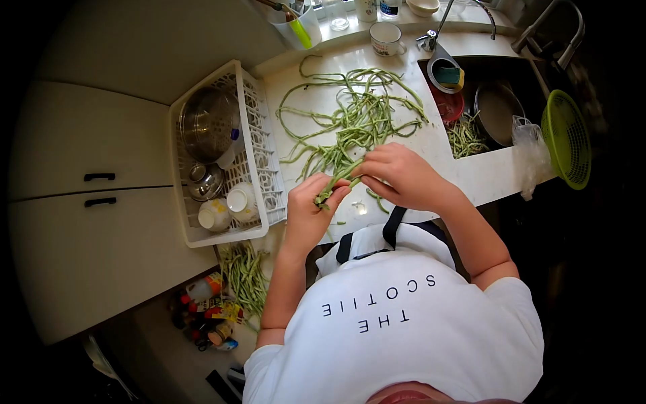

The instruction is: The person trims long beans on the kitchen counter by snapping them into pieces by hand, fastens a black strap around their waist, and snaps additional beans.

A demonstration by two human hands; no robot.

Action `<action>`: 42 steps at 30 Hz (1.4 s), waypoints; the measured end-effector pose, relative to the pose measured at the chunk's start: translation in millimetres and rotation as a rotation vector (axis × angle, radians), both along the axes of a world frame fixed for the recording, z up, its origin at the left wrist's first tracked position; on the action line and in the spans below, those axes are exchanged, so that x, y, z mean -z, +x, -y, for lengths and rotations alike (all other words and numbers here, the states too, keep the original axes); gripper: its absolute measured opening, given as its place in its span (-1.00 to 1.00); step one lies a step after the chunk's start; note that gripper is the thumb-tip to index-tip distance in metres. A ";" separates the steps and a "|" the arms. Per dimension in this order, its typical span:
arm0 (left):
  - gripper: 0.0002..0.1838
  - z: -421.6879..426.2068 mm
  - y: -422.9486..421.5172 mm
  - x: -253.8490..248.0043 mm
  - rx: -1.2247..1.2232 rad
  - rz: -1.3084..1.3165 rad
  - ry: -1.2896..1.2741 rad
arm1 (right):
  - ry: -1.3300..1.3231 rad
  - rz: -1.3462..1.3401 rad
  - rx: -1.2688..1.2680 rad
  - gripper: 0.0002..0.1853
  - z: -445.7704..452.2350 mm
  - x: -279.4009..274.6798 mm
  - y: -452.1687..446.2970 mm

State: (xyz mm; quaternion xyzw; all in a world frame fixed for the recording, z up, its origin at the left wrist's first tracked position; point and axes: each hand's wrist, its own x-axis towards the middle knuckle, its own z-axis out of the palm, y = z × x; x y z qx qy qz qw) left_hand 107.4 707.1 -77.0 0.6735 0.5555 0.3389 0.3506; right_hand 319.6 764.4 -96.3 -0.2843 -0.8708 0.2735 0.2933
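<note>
My left hand is closed around a small bunch of green long beans, with their cut ends showing past the fingers. Close beside it, my right hand pinches the other end of the beans between thumb and fingers. Just beyond both hands, a loose tangle of long beans spreads over the white countertop. A few short bean pieces lie on the counter below my right hand.
A white dish rack with pots and bowls stands at left. Another pile of beans lies below it, near bottles. At right, the sink holds a pan and bean pieces; a green colander and plastic bag are at its edge. A mug stands behind.
</note>
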 end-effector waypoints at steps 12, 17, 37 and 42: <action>-0.81 2.6 23.9 34.0 -0.153 0.110 -0.073 | -0.602 -0.516 0.361 -0.94 12.8 53.8 -27.4; -0.78 0.2 22.1 31.4 -0.183 0.379 -0.239 | 0.299 -0.096 0.590 -0.92 3.9 41.1 -12.5; -0.75 -13.9 -1.3 22.9 -0.236 1.237 -0.332 | -0.744 -0.343 -0.098 -0.51 21.4 22.1 -35.1; -0.75 -8.9 -7.4 21.8 -0.336 1.268 -0.149 | -0.603 -0.282 -0.150 -0.47 29.4 51.2 -63.4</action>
